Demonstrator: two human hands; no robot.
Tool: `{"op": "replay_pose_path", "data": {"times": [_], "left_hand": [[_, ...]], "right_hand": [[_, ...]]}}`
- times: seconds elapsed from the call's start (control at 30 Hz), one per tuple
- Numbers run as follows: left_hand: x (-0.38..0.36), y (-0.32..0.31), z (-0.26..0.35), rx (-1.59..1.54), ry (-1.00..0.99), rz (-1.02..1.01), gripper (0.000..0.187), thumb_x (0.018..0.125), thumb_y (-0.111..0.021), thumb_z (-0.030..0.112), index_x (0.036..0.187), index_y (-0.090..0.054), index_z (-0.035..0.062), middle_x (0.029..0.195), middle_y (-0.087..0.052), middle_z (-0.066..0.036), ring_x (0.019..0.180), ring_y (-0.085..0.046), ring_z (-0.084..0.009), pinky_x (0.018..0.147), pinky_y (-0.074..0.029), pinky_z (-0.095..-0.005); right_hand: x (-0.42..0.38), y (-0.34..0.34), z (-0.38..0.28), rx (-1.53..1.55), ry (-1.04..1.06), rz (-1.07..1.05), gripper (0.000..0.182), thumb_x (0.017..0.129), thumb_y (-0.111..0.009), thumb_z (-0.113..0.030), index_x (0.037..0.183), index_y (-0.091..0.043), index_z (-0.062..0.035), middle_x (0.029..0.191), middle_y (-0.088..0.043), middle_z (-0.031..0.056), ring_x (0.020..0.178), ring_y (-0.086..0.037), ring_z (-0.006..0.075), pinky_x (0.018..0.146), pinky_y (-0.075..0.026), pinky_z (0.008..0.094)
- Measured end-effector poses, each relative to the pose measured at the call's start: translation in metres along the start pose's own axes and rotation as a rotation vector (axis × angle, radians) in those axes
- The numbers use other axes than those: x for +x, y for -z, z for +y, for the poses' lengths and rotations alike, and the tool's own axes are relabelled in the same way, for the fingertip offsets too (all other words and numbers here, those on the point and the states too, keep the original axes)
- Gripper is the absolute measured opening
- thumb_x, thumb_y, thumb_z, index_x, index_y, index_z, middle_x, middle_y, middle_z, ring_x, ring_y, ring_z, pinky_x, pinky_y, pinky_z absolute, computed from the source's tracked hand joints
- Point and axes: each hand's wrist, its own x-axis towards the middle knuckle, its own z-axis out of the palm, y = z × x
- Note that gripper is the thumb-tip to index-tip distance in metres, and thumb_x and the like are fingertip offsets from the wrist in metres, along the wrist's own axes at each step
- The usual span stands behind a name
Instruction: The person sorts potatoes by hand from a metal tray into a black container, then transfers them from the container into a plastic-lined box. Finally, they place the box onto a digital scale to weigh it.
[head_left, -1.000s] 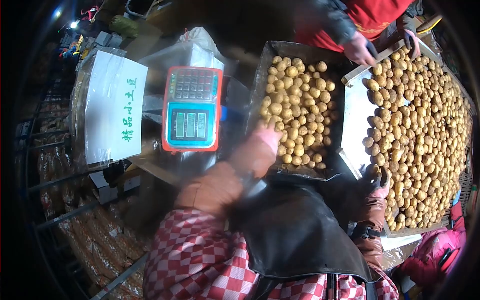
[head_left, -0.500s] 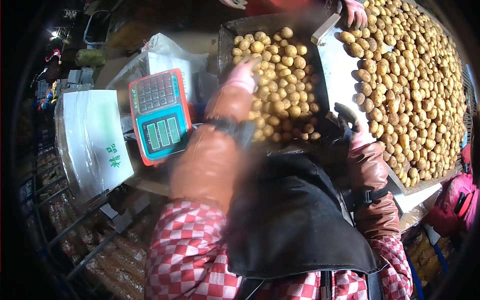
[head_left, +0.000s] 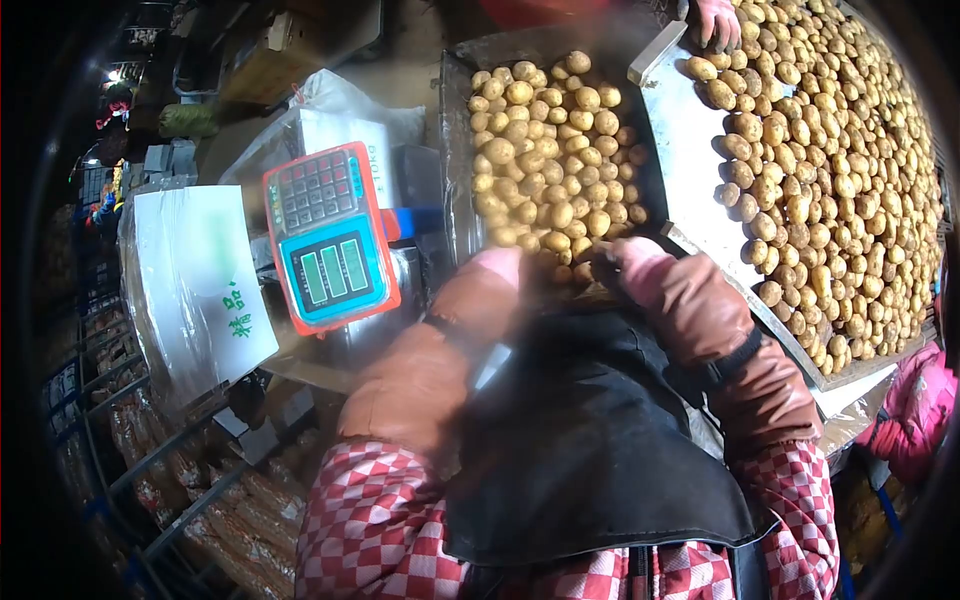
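Observation:
A dark box [head_left: 457,160] in front of me holds a heap of potatoes [head_left: 550,165]. My left hand [head_left: 502,264], in a pink glove, is at the near left part of the heap; motion blurs its fingers. At the near right corner is my right hand [head_left: 632,260], with dark fingertips turned inward over the nearest potatoes. Whether either hand grips a potato does not show. Brown sleeve covers wrap both forearms.
On the right, a tilted tray with a bright metal lip [head_left: 690,150] carries many potatoes [head_left: 840,190]. Another person's gloved hand [head_left: 718,24] rests at its far end. Left of the box stand a red-framed digital scale [head_left: 330,240] and a white carton [head_left: 200,270].
My left hand has drawn back from the far left of the heap to the near side. My right hand has moved left from the tray edge to the box's near right corner.

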Motion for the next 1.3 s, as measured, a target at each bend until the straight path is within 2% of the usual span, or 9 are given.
{"op": "replay_pose_path", "data": {"times": [0.23,0.33,0.37,0.53,0.63,0.8,0.87,1.07,1.3], "left_hand": [[-0.004,-0.012,-0.039,-0.08,0.252,0.108,0.017,0.085,-0.064,0.021,0.095,-0.067,0.008,0.094,-0.068,-0.017,0.091,-0.067,-0.0342,0.078,-0.055,-0.045],[0.005,0.003,-0.036,-0.018,0.143,0.088,0.015,0.083,-0.065,0.022,0.09,-0.066,0.009,0.092,-0.067,-0.015,0.088,-0.067,-0.0355,0.077,-0.055,-0.0449],[0.015,0.011,-0.026,-0.176,0.4,0.042,0.02,0.087,-0.059,0.02,0.104,-0.066,0.0101,0.108,-0.064,-0.017,0.102,-0.065,-0.0336,0.085,-0.054,-0.0438],[0.069,0.0,-0.021,-0.164,0.525,-0.072,0.043,0.096,-0.044,0.024,0.138,-0.049,0.0171,0.13,-0.054,-0.019,0.12,-0.056,-0.0356,0.101,-0.046,-0.0481],[0.082,0.003,-0.013,0.058,0.436,-0.029,0.038,0.095,-0.051,0.023,0.13,-0.059,0.0135,0.117,-0.066,-0.016,0.108,-0.064,-0.0341,0.094,-0.05,-0.0461],[0.052,0.025,-0.025,-0.785,0.314,-0.046,0.014,0.092,-0.054,0.017,0.082,-0.063,0.015,0.074,-0.06,-0.004,0.065,-0.057,-0.023,0.06,-0.042,-0.0415],[0.054,0.037,-0.017,-0.758,0.226,-0.092,0.017,0.091,-0.054,0.016,0.078,-0.065,0.0134,0.072,-0.06,-0.004,0.065,-0.057,-0.0232,0.06,-0.042,-0.0412],[0.064,0.066,0.023,0.24,-0.064,-0.24,0.028,0.089,-0.054,0.02,0.103,-0.071,0.0033,0.104,-0.069,-0.019,0.104,-0.065,-0.0348,0.092,-0.051,-0.043],[0.067,0.059,0.012,0.293,-0.091,-0.186,0.02,0.082,-0.06,0.01,0.095,-0.074,0.0028,0.101,-0.07,-0.02,0.098,-0.067,-0.0354,0.085,-0.054,-0.0427]], "right_hand": [[0.076,-0.03,-0.047,-0.176,-0.062,-0.213,0.03,0.086,-0.063,-0.015,0.114,-0.067,-0.0069,0.09,-0.069,0.0165,0.08,-0.066,0.0289,0.073,-0.053,0.039],[0.081,-0.036,-0.059,-0.216,-0.053,-0.211,0.029,0.086,-0.062,-0.016,0.113,-0.067,-0.0068,0.09,-0.069,0.0165,0.08,-0.066,0.029,0.073,-0.053,0.039],[0.082,-0.038,-0.062,-0.224,-0.052,-0.213,0.029,0.086,-0.062,-0.016,0.113,-0.067,-0.0067,0.09,-0.069,0.0166,0.08,-0.066,0.029,0.073,-0.053,0.039],[0.084,-0.045,-0.066,-0.25,-0.069,-0.209,0.028,0.087,-0.06,-0.016,0.112,-0.067,-0.0064,0.09,-0.069,0.0166,0.08,-0.066,0.0292,0.073,-0.053,0.0391],[0.085,-0.045,-0.065,-0.246,-0.076,-0.196,0.028,0.087,-0.06,-0.016,0.112,-0.067,-0.0062,0.09,-0.069,0.0167,0.08,-0.066,0.0293,0.073,-0.053,0.0391],[0.087,-0.046,-0.068,-0.224,-0.058,-0.181,0.027,0.088,-0.058,-0.016,0.111,-0.067,-0.0059,0.09,-0.069,0.0168,0.08,-0.066,0.0294,0.074,-0.053,0.0392],[0.086,-0.045,-0.068,-0.215,-0.054,-0.168,0.027,0.088,-0.058,-0.016,0.111,-0.067,-0.0058,0.09,-0.069,0.0168,0.08,-0.066,0.0295,0.074,-0.054,0.0392],[0.077,-0.038,-0.06,-0.199,-0.046,-0.136,0.026,0.089,-0.056,-0.016,0.11,-0.067,-0.0054,0.09,-0.069,0.0169,0.08,-0.066,0.0297,0.074,-0.054,0.0393],[0.064,-0.031,-0.053,-0.189,-0.044,-0.093,0.025,0.09,-0.055,-0.016,0.109,-0.067,-0.005,0.091,-0.069,0.017,0.08,-0.066,0.0299,0.075,-0.054,0.0393]]}}
